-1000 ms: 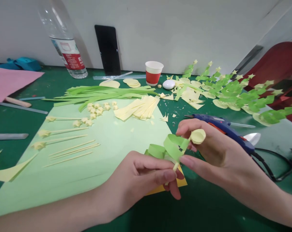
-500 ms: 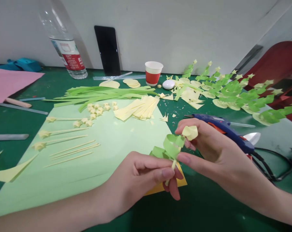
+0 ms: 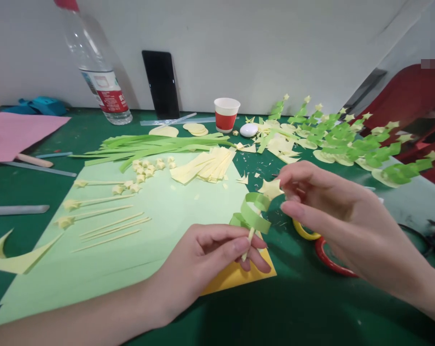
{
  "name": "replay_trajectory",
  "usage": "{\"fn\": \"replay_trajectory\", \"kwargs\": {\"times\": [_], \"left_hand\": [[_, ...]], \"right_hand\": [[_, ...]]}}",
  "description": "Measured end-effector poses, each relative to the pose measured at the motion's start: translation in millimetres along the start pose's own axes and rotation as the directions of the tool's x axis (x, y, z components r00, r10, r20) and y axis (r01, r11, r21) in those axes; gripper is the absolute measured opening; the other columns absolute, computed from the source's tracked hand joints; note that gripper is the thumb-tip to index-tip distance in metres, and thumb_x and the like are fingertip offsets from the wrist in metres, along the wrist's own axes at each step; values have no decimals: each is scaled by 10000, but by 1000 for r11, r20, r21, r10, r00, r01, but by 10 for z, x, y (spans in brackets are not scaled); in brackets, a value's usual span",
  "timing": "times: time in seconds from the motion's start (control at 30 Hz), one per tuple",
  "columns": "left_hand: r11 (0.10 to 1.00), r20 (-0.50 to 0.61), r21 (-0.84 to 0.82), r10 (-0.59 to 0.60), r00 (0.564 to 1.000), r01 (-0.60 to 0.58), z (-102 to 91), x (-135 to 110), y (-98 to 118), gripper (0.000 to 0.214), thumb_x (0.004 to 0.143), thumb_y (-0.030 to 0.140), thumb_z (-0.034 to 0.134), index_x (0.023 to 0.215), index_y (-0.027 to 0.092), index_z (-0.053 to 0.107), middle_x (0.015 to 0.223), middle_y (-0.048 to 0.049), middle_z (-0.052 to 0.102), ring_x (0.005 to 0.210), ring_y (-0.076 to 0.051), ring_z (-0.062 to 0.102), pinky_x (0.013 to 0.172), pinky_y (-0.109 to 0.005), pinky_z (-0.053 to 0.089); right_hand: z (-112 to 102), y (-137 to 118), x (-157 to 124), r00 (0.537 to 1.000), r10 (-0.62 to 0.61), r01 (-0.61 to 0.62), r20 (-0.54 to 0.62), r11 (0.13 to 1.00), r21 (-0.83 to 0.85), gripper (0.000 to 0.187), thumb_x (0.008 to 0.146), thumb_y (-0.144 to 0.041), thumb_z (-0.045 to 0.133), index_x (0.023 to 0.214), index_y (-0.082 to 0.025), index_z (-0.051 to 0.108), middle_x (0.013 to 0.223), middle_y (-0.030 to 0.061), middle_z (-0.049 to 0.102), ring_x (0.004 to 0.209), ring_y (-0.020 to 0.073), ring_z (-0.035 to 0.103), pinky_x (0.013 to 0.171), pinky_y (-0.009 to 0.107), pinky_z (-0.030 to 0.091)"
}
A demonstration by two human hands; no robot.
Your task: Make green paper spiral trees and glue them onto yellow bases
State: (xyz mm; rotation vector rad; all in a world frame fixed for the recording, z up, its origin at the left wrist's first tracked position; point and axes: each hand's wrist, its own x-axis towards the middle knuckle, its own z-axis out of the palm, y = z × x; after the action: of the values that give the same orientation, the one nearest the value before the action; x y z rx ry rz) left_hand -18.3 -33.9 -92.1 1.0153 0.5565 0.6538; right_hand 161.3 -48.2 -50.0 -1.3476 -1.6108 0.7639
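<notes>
My left hand [image 3: 217,259] pinches a thin pale-yellow paper stick [image 3: 252,235] between thumb and fingers near its lower end. On its top sits a yellow paper star [image 3: 271,189]. A green paper strip [image 3: 255,216] curls loosely around the stick below the star. My right hand [image 3: 332,221] is just right of the star, thumb and fingers apart; whether a fingertip touches a star point, I cannot tell. Beneath the right hand lie scissors with yellow [image 3: 305,231] and red handles [image 3: 332,263], partly hidden.
Left on pale-green paper [image 3: 138,269] lie yellow sticks, some star-topped, and several small stars [image 3: 145,168]. Behind are green strips [image 3: 159,144], a paper cup [image 3: 227,115], a phone [image 3: 161,84] and a bottle [image 3: 102,91]. Finished-looking star plants [image 3: 365,144] stand at right.
My right hand has moved right, away from the green strip, and the star now faces me. The scissors handles have come into view, while the blue glue gun is now mostly hidden.
</notes>
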Motion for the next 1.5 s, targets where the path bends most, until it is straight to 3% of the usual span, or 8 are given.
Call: {"fn": "replay_trajectory", "kwargs": {"times": [0.33,0.67,0.9,1.03,1.13,1.23,1.37,1.5], "left_hand": [[991,-15,106,-84,996,85,22,15,20,212,810,189,573,670,187,733,661,17,698,646,-97,560,685,-181,470],[988,-44,133,-67,997,72,22,21,4,183,782,219,599,653,183,723,694,-12,713,676,-144,609,710,-251,496],[997,-26,-26,-76,997,76,2,-31,-71,126,772,279,658,831,204,740,841,-24,754,683,-120,621,747,-252,501],[990,37,-133,-52,998,56,-13,-46,-66,323,728,461,665,881,182,719,789,-42,752,695,-155,650,746,-294,496],[998,57,-38,-50,997,52,-12,-36,-57,398,791,511,563,695,138,665,597,-31,690,598,-147,620,671,-275,469],[998,-39,59,-33,999,35,-3,-28,-75,361,851,432,511,602,172,489,491,27,561,496,-102,509,580,-241,417],[970,-235,231,128,964,-72,8,-36,-104,147,827,325,572,894,238,475,697,46,476,583,-99,466,534,-218,393],[838,-247,520,332,910,-165,0,-44,-67,354,811,239,586,1132,342,476,857,21,445,715,-117,473,667,-252,408]], "right_hand": [[37,5,-39,1000,-9,8,22,1000,10,72,738,-309,635,738,-252,593,797,-11,543,638,111,451,577,243,432],[88,-6,-50,1000,-20,20,-20,1000,-24,83,713,-268,641,720,-232,566,796,15,523,708,139,466,577,258,399],[58,-61,-55,996,-75,72,-49,996,-55,106,740,-237,601,671,-226,521,745,-4,490,686,120,449,562,240,385],[-35,-123,-33,991,-94,85,-92,992,-93,111,750,-236,574,664,-225,504,736,-11,480,645,106,422,524,228,365],[-92,-167,-23,989,-90,76,-117,990,-118,148,752,-280,577,654,-225,481,726,-14,462,632,105,408,528,221,371],[-129,-193,-33,990,-84,73,-115,993,-95,188,759,-296,576,630,-220,462,714,-11,445,633,108,408,537,213,383],[-135,-203,-44,996,-39,36,-77,999,-35,192,765,-314,578,633,-223,472,699,-13,458,615,106,425,532,209,388],[-109,-208,-24,1000,-22,22,-12,1000,19,191,759,-305,577,626,-219,470,679,-24,447,592,99,392,491,199,357]]}}
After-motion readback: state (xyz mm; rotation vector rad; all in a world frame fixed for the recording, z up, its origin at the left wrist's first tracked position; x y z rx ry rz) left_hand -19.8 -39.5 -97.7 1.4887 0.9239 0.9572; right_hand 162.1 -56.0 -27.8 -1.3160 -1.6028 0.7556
